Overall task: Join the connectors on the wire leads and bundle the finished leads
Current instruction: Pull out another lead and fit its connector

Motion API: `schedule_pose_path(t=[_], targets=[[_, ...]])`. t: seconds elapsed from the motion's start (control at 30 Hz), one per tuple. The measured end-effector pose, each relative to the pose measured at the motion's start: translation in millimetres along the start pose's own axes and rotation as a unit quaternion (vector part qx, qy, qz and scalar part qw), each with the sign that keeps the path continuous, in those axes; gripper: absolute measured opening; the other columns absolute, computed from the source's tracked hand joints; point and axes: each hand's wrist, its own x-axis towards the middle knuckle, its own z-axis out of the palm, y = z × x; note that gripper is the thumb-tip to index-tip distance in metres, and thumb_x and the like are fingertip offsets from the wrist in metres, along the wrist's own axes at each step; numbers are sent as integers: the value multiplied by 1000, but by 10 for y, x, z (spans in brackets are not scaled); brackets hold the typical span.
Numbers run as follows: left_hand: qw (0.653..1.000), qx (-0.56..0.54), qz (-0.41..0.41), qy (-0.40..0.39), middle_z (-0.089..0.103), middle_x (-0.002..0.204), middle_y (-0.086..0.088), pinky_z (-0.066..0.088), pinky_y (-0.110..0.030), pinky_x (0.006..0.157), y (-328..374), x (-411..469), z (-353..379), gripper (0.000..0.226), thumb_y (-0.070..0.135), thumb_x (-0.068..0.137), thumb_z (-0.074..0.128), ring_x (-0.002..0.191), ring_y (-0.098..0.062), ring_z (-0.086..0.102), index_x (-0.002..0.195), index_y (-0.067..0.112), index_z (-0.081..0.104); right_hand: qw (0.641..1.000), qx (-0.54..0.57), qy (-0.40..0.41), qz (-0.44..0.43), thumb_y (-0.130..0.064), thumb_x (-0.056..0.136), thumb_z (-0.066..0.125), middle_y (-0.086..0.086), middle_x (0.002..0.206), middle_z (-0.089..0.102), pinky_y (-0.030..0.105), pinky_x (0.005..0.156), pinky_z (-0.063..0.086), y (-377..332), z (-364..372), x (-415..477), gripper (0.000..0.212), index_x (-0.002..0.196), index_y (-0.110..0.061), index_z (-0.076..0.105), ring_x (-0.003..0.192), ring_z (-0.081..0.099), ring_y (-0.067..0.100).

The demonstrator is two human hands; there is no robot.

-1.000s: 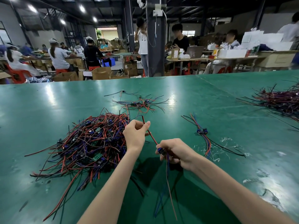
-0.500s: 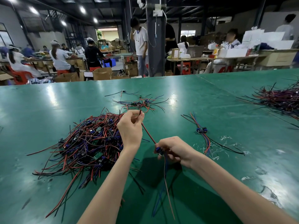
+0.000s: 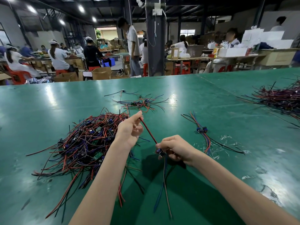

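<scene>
My left hand (image 3: 129, 129) pinches the far end of a red-and-black wire lead (image 3: 148, 129) that runs taut down to my right hand (image 3: 174, 147). My right hand grips a small blue connector (image 3: 159, 151) on that lead, and blue and brown wires (image 3: 163, 184) hang from it toward me. A big tangled pile of red, black and blue leads (image 3: 82, 142) with small green boards lies left of my left hand. A short bundle of joined leads (image 3: 202, 132) with blue connectors lies to the right.
The green table (image 3: 211, 101) holds a small loose cluster of leads (image 3: 139, 103) farther back and another dark wire pile (image 3: 280, 98) at the far right edge. Bits of white debris (image 3: 217, 143) lie near the bundle. People work at benches beyond the table.
My left hand has slid farther up and away along the red-and-black lead, drawing it straight. My right hand has stayed in place on the connector.
</scene>
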Motion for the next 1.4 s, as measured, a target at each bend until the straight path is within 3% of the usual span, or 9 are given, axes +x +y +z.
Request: schedule_pose_path(t=[0.1, 0.23, 0.33, 0.43, 0.53, 0.63, 0.97, 1.2, 1.4], targets=[[997, -51, -56, -30, 55, 49, 5, 31, -9, 33, 15, 13, -55, 18, 11, 90, 60, 30, -2, 32, 73, 11, 57, 999, -11, -30, 1, -16, 88, 62, 12, 65, 70, 14, 32, 14, -21, -22, -11, 22, 67, -12, 65, 31, 27, 8], [992, -86, -82, -52, 56, 51, 4, 32, -8, 33, 20, 25, -107, 21, 13, 89, 61, 29, -1, 35, 69, 10, 57, 997, -27, -68, 4, -22, 88, 64, 10, 71, 72, 14, 33, 16, -28, -47, -25, 17, 73, -14, 67, 35, 28, 7], [997, -66, -44, -27, 55, 55, 1, 34, -9, 35, 27, 51, -118, 19, 10, 90, 61, 33, -2, 37, 72, 10, 57, 994, -22, -102, 8, -22, 89, 63, 7, 71, 72, 12, 32, 17, -29, -57, -46, 15, 77, -13, 66, 34, 30, 5], [998, -15, 55, 25, 58, 52, 1, 38, -12, 40, -25, 90, -148, 21, 6, 88, 63, 36, -2, 42, 71, 12, 51, 993, -14, -121, -8, -22, 90, 61, 6, 70, 71, 13, 31, 17, -44, -74, -52, 14, 81, -11, 65, 33, 29, 4], [981, 100, 158, 56, 57, 55, 5, 40, -14, 44, -133, 98, -170, 22, 6, 86, 66, 45, -4, 43, 69, 11, 53, 989, -4, -143, -23, -21, 90, 60, 7, 71, 71, 13, 30, 17, -47, -77, -57, 15, 81, -10, 65, 32, 29, 5], [962, 168, 202, 67, 53, 65, 3, 40, -16, 51, -209, 111, -181, 20, 11, 85, 69, 55, -7, 43, 69, 12, 56, 987, 9, -162, -19, -22, 89, 60, 7, 71, 70, 13, 29, 17, -39, -85, -57, 15, 82, -9, 63, 30, 31, 5], [950, 201, 224, 81, 53, 63, 5, 42, -21, 64, -252, 136, -201, 18, 18, 82, 73, 59, -8, 45, 68, 14, 62, 984, 0, -180, -5, -24, 89, 62, 8, 75, 71, 13, 29, 18, 2, -111, -22, 18, 73, -20, 70, 30, 31, 5], [950, 201, 222, 86, 55, 60, 9, 42, -12, 50, -251, 163, -212, 14, 21, 80, 75, 51, -3, 43, 71, 15, 66, 984, 2, -177, 3, -23, 89, 62, 8, 74, 71, 13, 29, 17, -1, -116, -18, 16, 76, -16, 68, 31, 30, 5], [953, 185, 225, 85, 59, 62, 9, 44, -11, 54, -242, 165, -215, 13, 19, 80, 75, 56, -3, 48, 70, 16, 67, 984, 1, -177, 5, -21, 90, 60, 7, 73, 71, 13, 30, 16, -13, -109, -27, 16, 77, -13, 64, 30, 30, 4]])
